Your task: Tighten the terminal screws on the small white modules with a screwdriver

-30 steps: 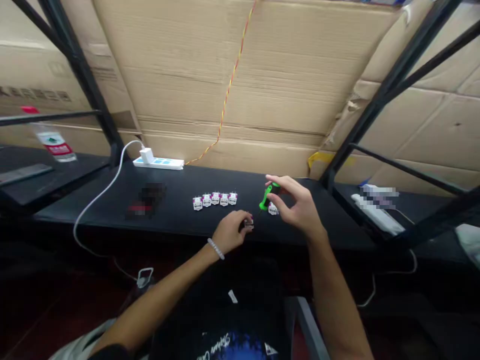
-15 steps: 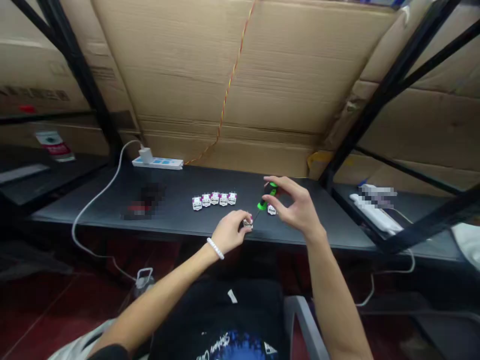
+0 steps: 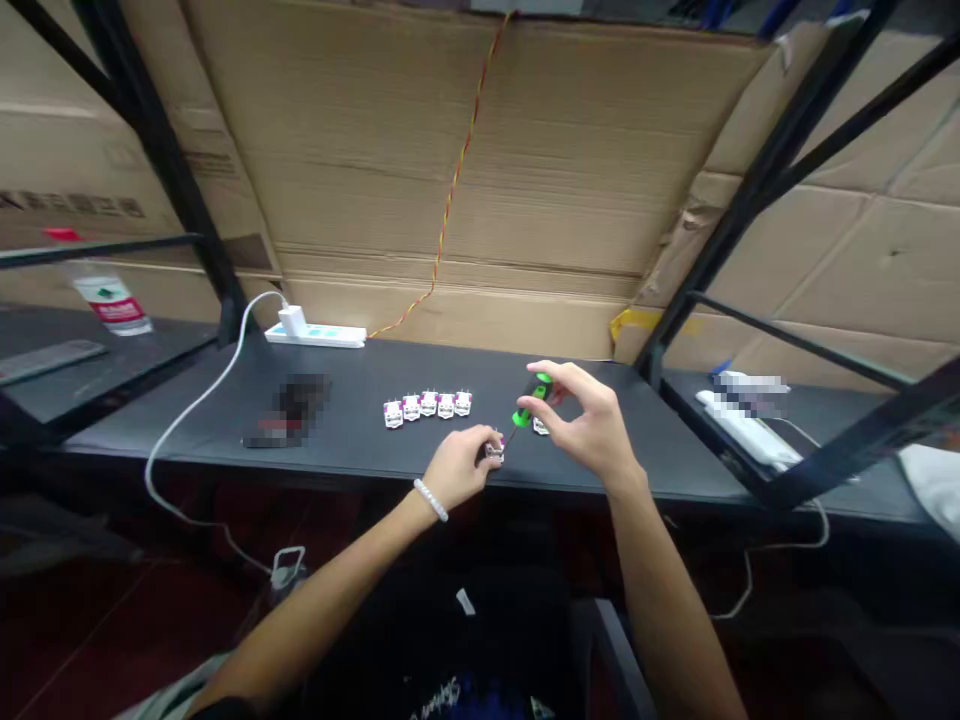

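Note:
Near the front edge of the dark table, my left hand (image 3: 461, 468), with a white bead bracelet, pinches a small white-and-purple part (image 3: 494, 449). My right hand (image 3: 589, 415) has its fingers around a green-and-black screwdriver (image 3: 532, 399), tilted with its thin shaft pointing down-left to the held part. Whether the tip touches the part is too small to tell. Behind my right hand's fingers, another white part (image 3: 540, 426) is partly hidden. Several similar parts (image 3: 429, 403) lie in a row to the left, farther back.
A white power strip (image 3: 316, 335) with a plug and white cable lies at the back left. A blurred dark object (image 3: 289, 412) rests on the left. Black metal frames (image 3: 161, 150) stand at both sides, with cardboard (image 3: 352, 150) behind. A bottle (image 3: 112, 300) stands far left.
The view has shifted slightly. My right hand's fingers have changed position a little on the screwdriver, while my left hand keeps its pinch on the part.

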